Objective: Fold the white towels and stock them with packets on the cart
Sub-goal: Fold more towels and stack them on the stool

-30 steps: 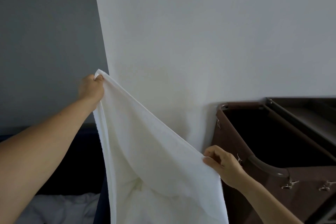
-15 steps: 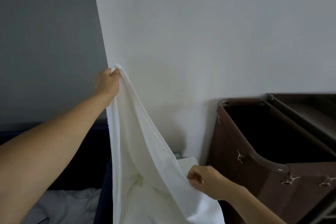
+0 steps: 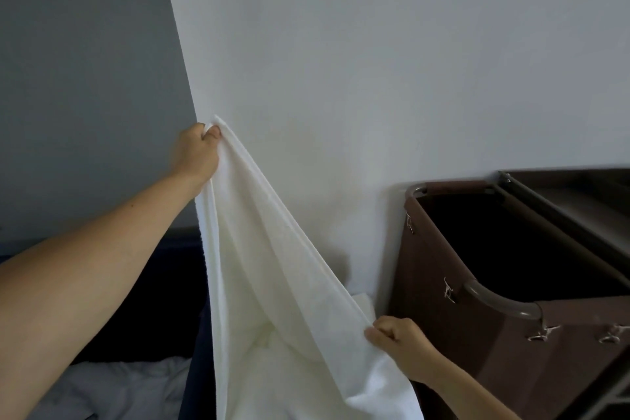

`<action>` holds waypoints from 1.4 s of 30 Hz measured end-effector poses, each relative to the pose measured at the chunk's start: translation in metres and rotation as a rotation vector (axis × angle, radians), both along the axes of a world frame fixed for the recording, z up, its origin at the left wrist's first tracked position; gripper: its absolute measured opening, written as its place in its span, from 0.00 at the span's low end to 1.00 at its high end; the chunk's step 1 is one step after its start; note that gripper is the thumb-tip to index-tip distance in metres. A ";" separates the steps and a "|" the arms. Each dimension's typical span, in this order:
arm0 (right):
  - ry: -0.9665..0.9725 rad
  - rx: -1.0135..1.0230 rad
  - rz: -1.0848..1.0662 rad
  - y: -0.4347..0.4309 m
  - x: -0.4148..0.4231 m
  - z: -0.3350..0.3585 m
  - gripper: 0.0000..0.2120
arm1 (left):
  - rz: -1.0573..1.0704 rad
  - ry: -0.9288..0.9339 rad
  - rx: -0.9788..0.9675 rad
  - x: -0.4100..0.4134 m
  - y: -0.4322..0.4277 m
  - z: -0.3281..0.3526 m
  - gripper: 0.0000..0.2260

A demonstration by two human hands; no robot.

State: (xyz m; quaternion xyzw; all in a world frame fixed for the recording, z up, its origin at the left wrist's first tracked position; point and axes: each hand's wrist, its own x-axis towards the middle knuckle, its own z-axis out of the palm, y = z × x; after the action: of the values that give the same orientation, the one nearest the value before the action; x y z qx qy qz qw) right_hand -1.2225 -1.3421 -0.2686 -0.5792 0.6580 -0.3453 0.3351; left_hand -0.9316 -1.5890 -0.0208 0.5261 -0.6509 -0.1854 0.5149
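White towel [image 3: 266,266]: held up left of the cart [image 3: 439,259], long edge slanting from far upper left to near lower right. Gripped high in left hand [image 3: 196,153], pinched low in right hand [image 3: 399,341]; bottom seemingly bunched.

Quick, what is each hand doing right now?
Left hand: raised, fingers gripping the top corner of the white towel.
Right hand: lower, fingers pinching the towel's edge.
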 end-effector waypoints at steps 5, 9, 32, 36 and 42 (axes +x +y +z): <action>-0.184 0.043 -0.129 0.008 -0.004 0.013 0.10 | 0.006 -0.013 0.006 0.006 0.004 -0.001 0.16; -0.267 0.015 -0.320 0.011 -0.007 0.018 0.05 | 0.009 -0.015 0.001 0.013 0.001 -0.004 0.14; 0.401 -0.315 -0.085 -0.034 0.055 0.176 0.07 | -1.018 -0.385 0.423 -0.060 0.133 -0.062 0.18; 0.261 -0.280 -0.061 -0.031 0.056 0.175 0.05 | -0.989 -0.318 0.454 -0.056 0.135 -0.066 0.12; 0.103 -0.183 -0.095 -0.019 0.046 0.154 0.06 | -0.827 -0.507 0.224 -0.054 0.125 -0.056 0.11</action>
State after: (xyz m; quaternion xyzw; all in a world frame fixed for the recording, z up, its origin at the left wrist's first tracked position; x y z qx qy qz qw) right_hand -1.1764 -1.3613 -0.1143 -0.5925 0.6667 -0.3895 0.2297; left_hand -0.9857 -1.4645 -0.0767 0.3044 -0.8859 -0.3093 0.1640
